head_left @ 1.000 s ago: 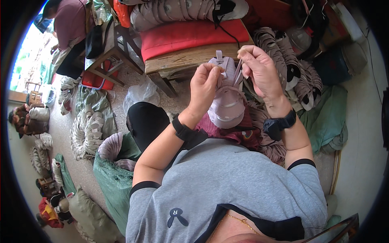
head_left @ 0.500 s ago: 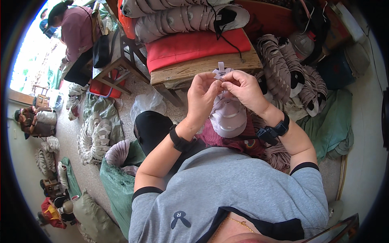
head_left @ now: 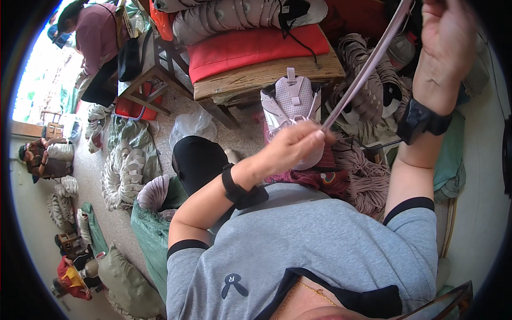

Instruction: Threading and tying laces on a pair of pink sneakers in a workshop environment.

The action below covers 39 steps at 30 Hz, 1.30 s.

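Observation:
A pale pink shoe upper (head_left: 292,104) lies in front of me over a dark red cloth, its tongue with a pull tab facing away. My left hand (head_left: 301,144) pinches a pale pink shoelace (head_left: 365,70) just over the upper's near part and hides some of it. From there the lace runs taut and doubled up to the right. At the upper right, my raised right hand (head_left: 449,40) is closed on its other end; those fingertips are partly blurred and near the picture's edge.
Ahead stands a wooden bench (head_left: 266,80) with red cloth (head_left: 256,50) and stacked uppers (head_left: 229,21). Bundled laces (head_left: 368,186) lie at my right, below more stacked uppers (head_left: 362,80). A green sack (head_left: 152,234) is at my left. Other people sit farther left.
My hands were together at the upper's tongue. The right has swung up and right with the lace, the left has come down nearer me, and the tongue now shows.

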Available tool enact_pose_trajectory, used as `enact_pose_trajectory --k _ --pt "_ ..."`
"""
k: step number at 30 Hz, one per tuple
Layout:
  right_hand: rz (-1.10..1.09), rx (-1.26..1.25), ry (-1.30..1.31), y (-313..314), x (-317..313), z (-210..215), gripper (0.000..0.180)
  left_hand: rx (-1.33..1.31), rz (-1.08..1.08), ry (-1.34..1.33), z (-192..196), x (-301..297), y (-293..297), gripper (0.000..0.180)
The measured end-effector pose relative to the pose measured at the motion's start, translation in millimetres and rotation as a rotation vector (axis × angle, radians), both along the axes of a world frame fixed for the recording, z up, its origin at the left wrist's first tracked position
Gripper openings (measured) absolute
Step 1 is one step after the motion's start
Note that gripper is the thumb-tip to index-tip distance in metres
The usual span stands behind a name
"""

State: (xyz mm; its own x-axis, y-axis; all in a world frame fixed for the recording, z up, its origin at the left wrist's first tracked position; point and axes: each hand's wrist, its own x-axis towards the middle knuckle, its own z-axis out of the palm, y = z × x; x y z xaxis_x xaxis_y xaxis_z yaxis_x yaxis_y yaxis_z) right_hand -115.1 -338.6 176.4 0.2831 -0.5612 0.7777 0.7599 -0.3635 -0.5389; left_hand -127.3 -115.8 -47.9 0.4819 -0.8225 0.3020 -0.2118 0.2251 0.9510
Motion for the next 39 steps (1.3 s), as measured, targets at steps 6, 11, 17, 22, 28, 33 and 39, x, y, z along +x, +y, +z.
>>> enact_pose_trajectory --k 6,11,17,22,28,33,39 --pt "0.237 -0.397 0.835 -42 4 -110 0.017 -0.029 -0.062 0.312 90 28 44 0.034" --pt "0.525 -0.381 1.264 6 -33 -168 0.010 -0.287 0.054 0.563 76 64 48 0.036" --pt "0.282 -0.742 1.035 45 -63 -210 0.013 -0.216 0.196 0.545 83 65 34 0.040" --pt "0.241 -1.140 0.770 76 -84 -209 0.018 -0.385 -0.090 0.497 122 75 32 0.038" --pt "0.235 -0.908 0.784 71 -81 -221 0.008 -0.516 -0.227 0.422 143 92 30 0.033" --pt "0.295 -0.245 0.846 68 -32 -219 0.015 -0.526 -0.138 0.382 129 99 31 0.034" --pt "1.169 0.148 1.033 76 24 -211 0.029 -0.604 -0.105 0.453 131 104 42 0.029"
